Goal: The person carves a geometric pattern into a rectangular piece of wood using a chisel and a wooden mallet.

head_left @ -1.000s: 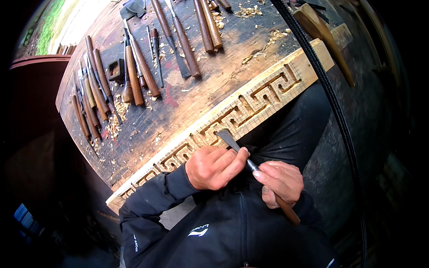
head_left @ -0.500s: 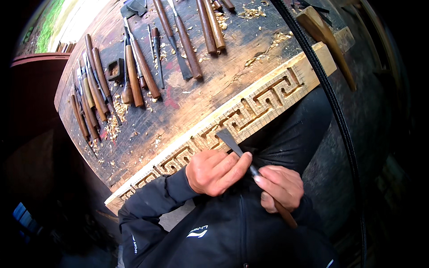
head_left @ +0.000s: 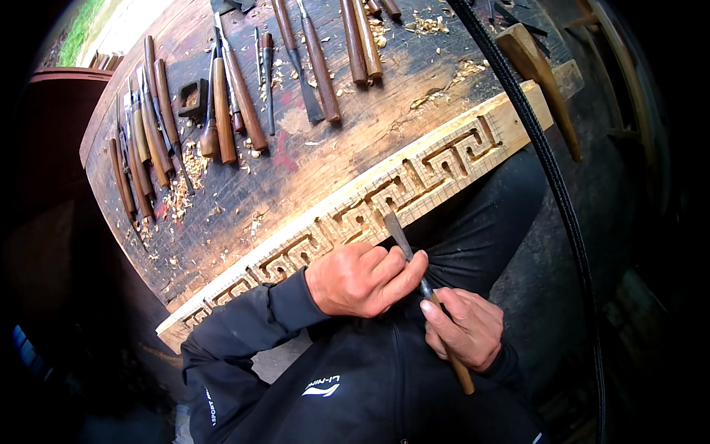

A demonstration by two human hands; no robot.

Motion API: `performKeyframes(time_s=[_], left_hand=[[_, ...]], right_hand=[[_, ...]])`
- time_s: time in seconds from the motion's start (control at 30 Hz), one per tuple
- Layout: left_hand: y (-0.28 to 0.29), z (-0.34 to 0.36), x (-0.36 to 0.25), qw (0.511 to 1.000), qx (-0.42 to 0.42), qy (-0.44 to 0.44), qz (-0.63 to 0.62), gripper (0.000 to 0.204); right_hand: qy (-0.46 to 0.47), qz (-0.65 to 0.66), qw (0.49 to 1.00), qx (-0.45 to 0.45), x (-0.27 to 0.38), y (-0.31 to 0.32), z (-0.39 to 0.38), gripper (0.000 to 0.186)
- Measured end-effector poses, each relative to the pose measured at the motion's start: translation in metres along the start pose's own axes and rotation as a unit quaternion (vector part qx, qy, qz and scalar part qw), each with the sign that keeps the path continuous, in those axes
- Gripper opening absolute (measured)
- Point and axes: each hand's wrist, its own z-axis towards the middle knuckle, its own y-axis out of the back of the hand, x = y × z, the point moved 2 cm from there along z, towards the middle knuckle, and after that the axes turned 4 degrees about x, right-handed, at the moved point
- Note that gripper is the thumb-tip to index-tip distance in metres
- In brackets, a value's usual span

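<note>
A long pale wooden board (head_left: 299, 240), carved with a row of angular key-shaped grooves over a pencilled grid, lies slantwise along the table's near edge. Over its near side is the flat steel blade of a wood chisel (head_left: 398, 233); whether the tip touches the wood I cannot tell. My left hand (head_left: 362, 280) is closed with its fingers at the chisel's shank, the wrist close above the board. Wrapped round the brown wooden handle is my right hand (head_left: 470, 325), lower and to the right; the handle's end sticks out below it.
Several wood-handled chisels (head_left: 244, 96) lie across the worn table (head_left: 310, 155) among shavings. A small dark square box (head_left: 193, 98) sits between them. At the far right rests a wooden mallet (head_left: 543, 74). A black braided cord (head_left: 551, 159) hangs across the right side.
The chisel's blade has shifted a little to the right and shows narrower, as if turned. My right hand has moved slightly down with the handle. The view has shifted slightly.
</note>
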Motion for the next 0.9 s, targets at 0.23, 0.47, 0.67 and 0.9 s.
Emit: performKeyframes(time_s=[0.23, 0.47, 0.67, 0.9], left_hand=[[-0.002, -0.001, 0.001, 0.999, -0.034, 0.023, -0.001, 0.041], [-0.001, -0.004, 0.000, 0.999, -0.016, 0.029, -0.016, 0.050], [-0.002, 0.001, 0.001, 0.999, -0.024, 0.030, 0.007, 0.040], [0.000, 0.000, 0.001, 0.999, -0.010, 0.040, -0.027, 0.050]], right_hand=[[-0.003, -0.043, 0.999, -0.015, 0.011, -0.004, 0.010, 0.044], [0.001, -0.033, 0.999, -0.020, 0.008, -0.008, 0.008, 0.043], [0.010, -0.010, 1.000, -0.028, -0.002, -0.012, 0.003, 0.044], [0.013, 0.001, 0.999, -0.045, -0.008, -0.015, 0.001, 0.046]])
